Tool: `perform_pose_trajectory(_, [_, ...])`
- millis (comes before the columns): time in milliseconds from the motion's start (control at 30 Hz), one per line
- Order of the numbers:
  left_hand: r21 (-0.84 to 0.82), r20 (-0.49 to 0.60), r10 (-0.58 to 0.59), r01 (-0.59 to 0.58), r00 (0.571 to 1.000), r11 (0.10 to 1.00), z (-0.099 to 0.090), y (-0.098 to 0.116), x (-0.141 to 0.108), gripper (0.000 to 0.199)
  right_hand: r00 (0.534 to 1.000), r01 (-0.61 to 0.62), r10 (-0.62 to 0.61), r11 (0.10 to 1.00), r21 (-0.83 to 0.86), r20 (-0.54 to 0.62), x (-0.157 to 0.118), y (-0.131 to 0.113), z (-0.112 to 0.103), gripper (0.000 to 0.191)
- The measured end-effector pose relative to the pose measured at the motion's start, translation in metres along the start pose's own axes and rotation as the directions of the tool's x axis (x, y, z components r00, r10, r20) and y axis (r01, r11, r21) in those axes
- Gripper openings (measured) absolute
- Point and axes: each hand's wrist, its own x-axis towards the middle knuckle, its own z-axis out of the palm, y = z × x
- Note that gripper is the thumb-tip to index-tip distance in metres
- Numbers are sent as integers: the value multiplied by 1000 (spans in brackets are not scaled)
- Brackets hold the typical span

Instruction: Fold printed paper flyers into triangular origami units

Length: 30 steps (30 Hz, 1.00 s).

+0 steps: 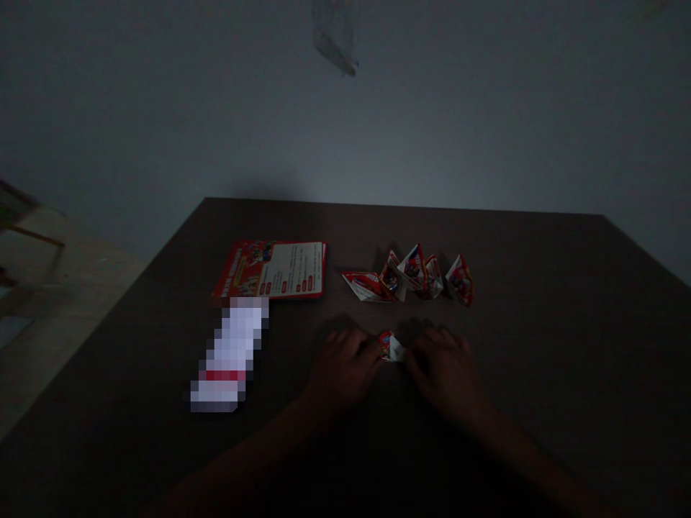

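Between my two hands lies a small folded piece of printed paper (391, 347), red and white, low over the dark table. My left hand (345, 363) has its fingers closed at the paper's left edge. From the other side, my right hand (443, 367) pinches its right end, fingers curled. Just beyond the hands stand several folded paper pieces (414, 270) in red, white and blue print, pointed and set in a loose row. One folded paper piece (460, 280) sits a little apart at the right end. The dim light hides fingertip detail.
A stack of red and white printed sheets (291, 270) rests at the back left of the dark table (540, 288). In front of it lies a bright, pixelated oblong thing (229, 352). A grey wall (432, 129) rises behind the table, with a clear hanging object (335, 39).
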Motion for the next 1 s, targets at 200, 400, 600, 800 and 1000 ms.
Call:
perform_pose_trajectory(200, [35, -29, -47, 48, 998, 998, 3, 1, 0, 32, 1000, -11, 11, 1000, 5, 7, 0, -2, -1, 15])
perform_pose_trajectory(400, [34, -23, -53, 54, 998, 998, 5, 0, 0, 34, 999, -25, 24, 1000, 6, 33, 1, -3, -3, 16])
perform_pose_trajectory(600, [68, -19, -23, 24, 1000, 997, 7, -2, 0, 31, 1000, -11, 12, 1000, -12, 22, 1, -3, -2, 16])
perform_pose_trajectory(800, [104, -7, -15, 16, 1000, 994, 7, -2, 2, 30, 1000, -21, 22, 1000, -19, 18, 1, -3, -1, 16])
perform_pose_trajectory(1000, [77, -3, -62, 62, 998, 995, 2, 3, 4, 27, 1000, -9, 9, 1000, -3, -12, 1, -3, 0, 22])
